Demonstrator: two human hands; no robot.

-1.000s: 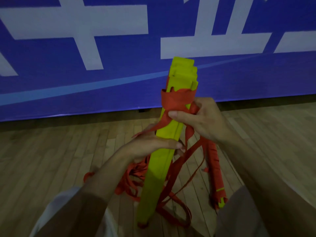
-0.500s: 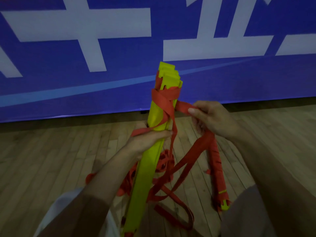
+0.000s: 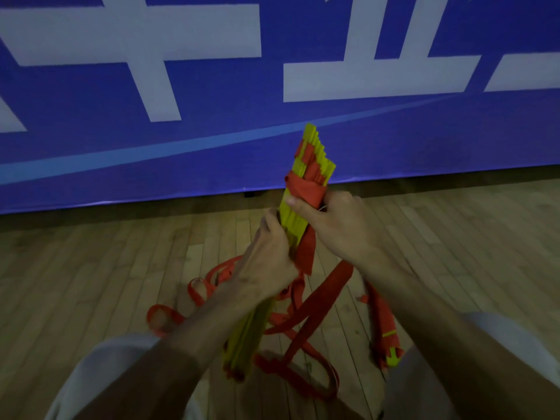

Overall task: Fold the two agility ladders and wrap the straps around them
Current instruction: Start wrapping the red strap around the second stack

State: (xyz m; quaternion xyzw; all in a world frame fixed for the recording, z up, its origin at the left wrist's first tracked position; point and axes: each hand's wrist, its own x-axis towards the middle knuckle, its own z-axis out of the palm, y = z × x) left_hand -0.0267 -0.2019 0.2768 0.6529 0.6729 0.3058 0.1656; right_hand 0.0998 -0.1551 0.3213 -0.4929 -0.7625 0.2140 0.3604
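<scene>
Head view. We hold the folded ladder bundle [image 3: 298,213] upright at frame centre, its top end tilted toward 1 o'clock and its bottom end down near the floor [image 3: 91,268].

Our left hand [image 3: 266,256] is closed around the middle of the yellow rungs, at 7 o'clock from the wrapped band. Our right hand [image 3: 336,222] sits at 3 o'clock of the bundle, thumb pressed across the rungs just under the red strap wrap [image 3: 306,187], fingers curled behind; whether they pinch the strap tail cannot be confirmed.

Change since half a second ago: the strap section that our right hand held out to the side is now drawn in against the bundle, and the bundle has rotated so its edge layers face us. We judge that one turn of the wrap has just been closed.

Loose strap [image 3: 312,304] hangs from the wrap toward 6 o'clock and lies in loops on the floor. More ladder material [image 3: 391,338] rests at 4 o'clock, apart from the bundle. We judge that further turns are needed, and the second ladder is not yet wrapped.
</scene>
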